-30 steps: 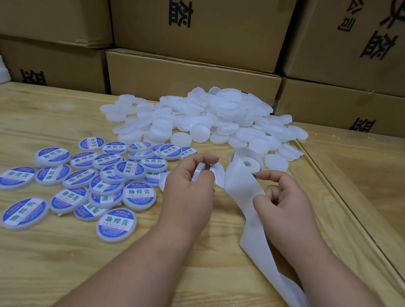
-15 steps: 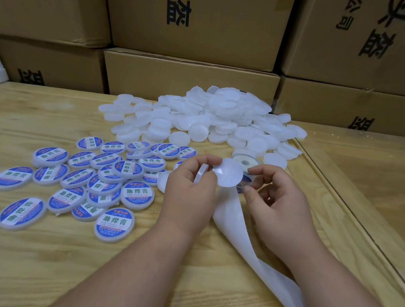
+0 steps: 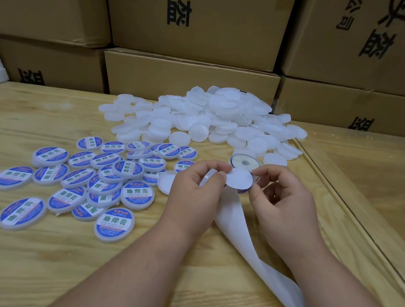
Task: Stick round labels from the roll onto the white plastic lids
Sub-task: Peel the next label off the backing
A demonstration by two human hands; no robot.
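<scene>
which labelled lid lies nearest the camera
The labelled lid at the front of the cluster, label upright, just left of the left forearm.

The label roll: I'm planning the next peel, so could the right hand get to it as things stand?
Probably yes. The label roll lies on the table just beyond the right hand, nothing between, but that hand pinches a round label and must place it first.

A single head-worn wide-angle camera looked forward and down from the person's own seat, close over the wooden table (image 3: 32, 260). Both forearms entered from the bottom edge, and stacked cardboard boxes (image 3: 196, 21) filled the top of the view.
</scene>
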